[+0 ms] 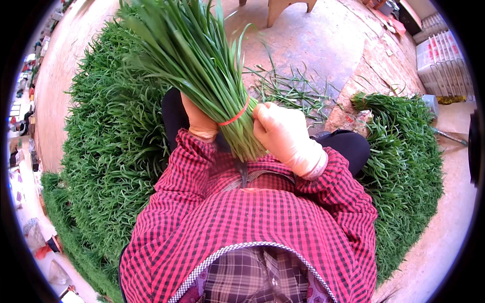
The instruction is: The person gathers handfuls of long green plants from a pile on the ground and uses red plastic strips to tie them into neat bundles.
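A thick bunch of Chinese chives (202, 65) slants across in front of me, leaves up and to the left, pale cut stem ends down by my lap. A red band (235, 117) circles it near the stems. My left hand (198, 117), in a thin pale glove, holds the bunch from behind, its fingers hidden by the leaves. My gloved right hand (283, 129) is closed against the stems, right beside the band. What its fingertips pinch, if anything, cannot be made out.
A large mass of chives (111, 131) covers the floor at my left. More bundled chives (404, 131) lie at my right. Loose trimmings (298, 93) are scattered on the floor ahead, below a wooden stool (283, 7). White stacked crates (443, 63) stand at the far right.
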The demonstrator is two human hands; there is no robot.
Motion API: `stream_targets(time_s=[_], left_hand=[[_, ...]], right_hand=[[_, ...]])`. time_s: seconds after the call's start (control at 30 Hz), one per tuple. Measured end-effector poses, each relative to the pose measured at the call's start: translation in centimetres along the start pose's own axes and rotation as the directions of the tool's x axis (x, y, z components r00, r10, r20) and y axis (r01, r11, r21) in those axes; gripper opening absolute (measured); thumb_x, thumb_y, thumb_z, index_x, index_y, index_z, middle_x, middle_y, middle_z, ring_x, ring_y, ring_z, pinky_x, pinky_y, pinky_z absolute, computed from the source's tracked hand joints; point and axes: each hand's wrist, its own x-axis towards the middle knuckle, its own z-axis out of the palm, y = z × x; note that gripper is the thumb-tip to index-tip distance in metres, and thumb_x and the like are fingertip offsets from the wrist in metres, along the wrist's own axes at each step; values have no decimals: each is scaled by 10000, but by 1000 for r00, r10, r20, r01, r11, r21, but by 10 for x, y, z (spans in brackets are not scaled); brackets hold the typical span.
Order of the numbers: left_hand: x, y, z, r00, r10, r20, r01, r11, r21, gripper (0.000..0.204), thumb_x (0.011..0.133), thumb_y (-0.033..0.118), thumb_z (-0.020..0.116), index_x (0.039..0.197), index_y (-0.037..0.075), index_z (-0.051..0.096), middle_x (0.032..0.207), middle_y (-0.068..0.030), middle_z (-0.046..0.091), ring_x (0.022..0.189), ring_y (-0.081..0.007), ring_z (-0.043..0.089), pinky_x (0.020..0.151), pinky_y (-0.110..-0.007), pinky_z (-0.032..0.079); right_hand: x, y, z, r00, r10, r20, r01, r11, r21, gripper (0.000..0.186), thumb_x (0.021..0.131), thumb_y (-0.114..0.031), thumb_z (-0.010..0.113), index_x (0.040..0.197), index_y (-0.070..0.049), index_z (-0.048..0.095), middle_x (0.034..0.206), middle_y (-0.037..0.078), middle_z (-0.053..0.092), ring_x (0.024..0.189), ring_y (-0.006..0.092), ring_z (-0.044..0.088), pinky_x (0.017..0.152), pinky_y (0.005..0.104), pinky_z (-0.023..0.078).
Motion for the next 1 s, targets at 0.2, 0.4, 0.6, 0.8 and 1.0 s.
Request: stream_targets(time_s=[0.2, 0.4, 0.6, 0.8, 1.0], left_hand=[[5, 6, 3, 988, -44, -151, 52, 997, 49, 483, 1013, 461, 408, 1260, 84, 580, 1197, -77, 640, 1088, -265, 611, 973, -412, 490], [8, 30, -26, 993, 20, -120, -12, 998, 63, 459, 1033, 409, 370, 1274, 62, 548, 1232, -98, 616, 1084, -274, 612, 961, -423, 500], [15, 44, -8, 979, 126, -163, -106, 986, 125, 486, 1014, 462, 422, 1282, 80, 558, 1243, -81, 613, 1089, -268, 600, 953, -418, 498], [12, 41, -2, 979, 144, -142, -124, 983, 136, 492, 1014, 464, 414, 1286, 79, 557, 1235, -78, 617, 1099, -267, 600, 966, -418, 495], [12, 38, 10, 987, 158, -35, -153, 981, 120, 538, 1009, 486, 394, 1336, 79, 525, 1279, -96, 600, 1124, -279, 595, 985, -440, 488]], right_hand=[[-2, 21, -32, 732, 36, 680, -600, 506, 620, 169, 824, -131, 661, 928, 2, 655, 746, 47, 660, 646, 97, 599, 599, 284, 506], [-55, 67, -67, 571, -18, 821, -755, 382, 533, 140, 891, -129, 644, 965, -17, 604, 766, -8, 590, 637, 59, 527, 582, 232, 457], [-95, 148, -69, 826, 447, 342, -264, 844, -467, 224, 843, -204, 691, 1002, -53, 647, 825, 112, 665, 697, 277, 663, 663, 378, 535], [-22, 50, -57, 961, 157, 227, -266, 745, 612, 187, 843, -157, 749, 988, -50, 697, 860, 71, 671, 770, 145, 650, 684, 286, 528], [-14, 0, -27, 931, 87, 356, -295, 753, 588, 216, 859, -196, 737, 969, -48, 623, 713, 54, 662, 624, 128, 637, 574, 293, 510]])
